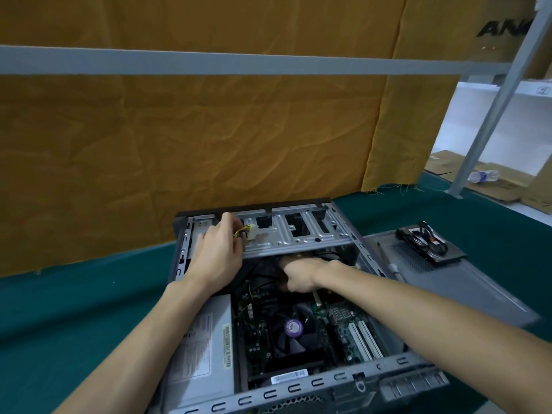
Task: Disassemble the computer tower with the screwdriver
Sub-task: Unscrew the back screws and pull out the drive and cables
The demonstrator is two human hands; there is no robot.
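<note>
The open computer tower (343, 380) lies on its side on the green table. Inside I see the CPU fan (294, 328), the silver power supply (206, 342) and the metal drive cage (295, 234). My left hand (216, 252) rests on the drive cage's left end and holds a white power connector (249, 232) with yellow and black wires. My right hand (300, 274) reaches under the cage with its fingers curled among dark cables; what it grips is hidden. The screwdriver (388, 259) lies on the removed side panel (466, 282).
A removed black card with cables (428, 242) sits on the side panel at the right. A brown cloth (194, 138) hangs behind the table under a grey bar (209, 64). A slanted metal post (490, 112) and flat cardboard (484, 177) stand at the far right.
</note>
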